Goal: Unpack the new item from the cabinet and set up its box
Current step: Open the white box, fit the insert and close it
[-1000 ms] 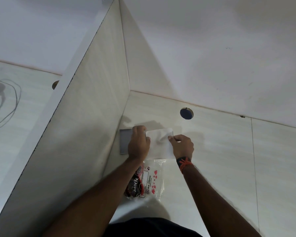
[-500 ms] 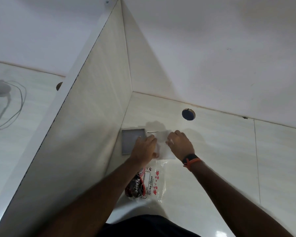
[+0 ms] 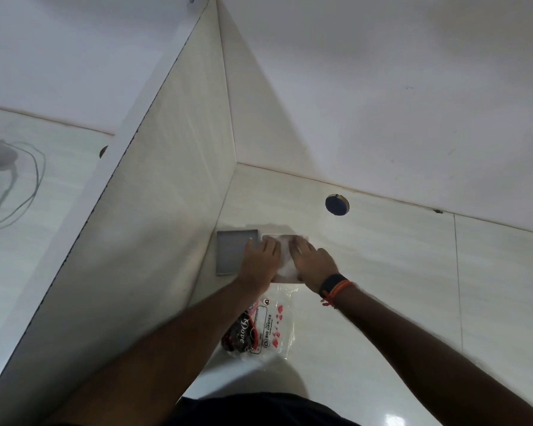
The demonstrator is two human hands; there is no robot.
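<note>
Pressing down with both palms, a white box (image 3: 285, 265) is being flattened or seated on the cabinet shelf (image 3: 397, 272), just to the right of a grey tray-like lid (image 3: 231, 252) that is lying open side up and, as far as can be seen, with nothing inside it. The left hand (image 3: 260, 261) is being laid with fingers spread and released across the seam between lid and box, while the right hand (image 3: 313, 261) is being held flat on the box's right half, nothing being gripped by either. What is inside the white box is being hidden by the hands and by blur, so it cannot be told. Even pressure from both sides is probably being called for here, with the box kept square to the lid so that its edges are not being crushed. Nearer than the lid, a clear plastic bag (image 3: 274, 327) printed in red, with a dark item showing through it, is lying slack beside the left forearm.
</note>
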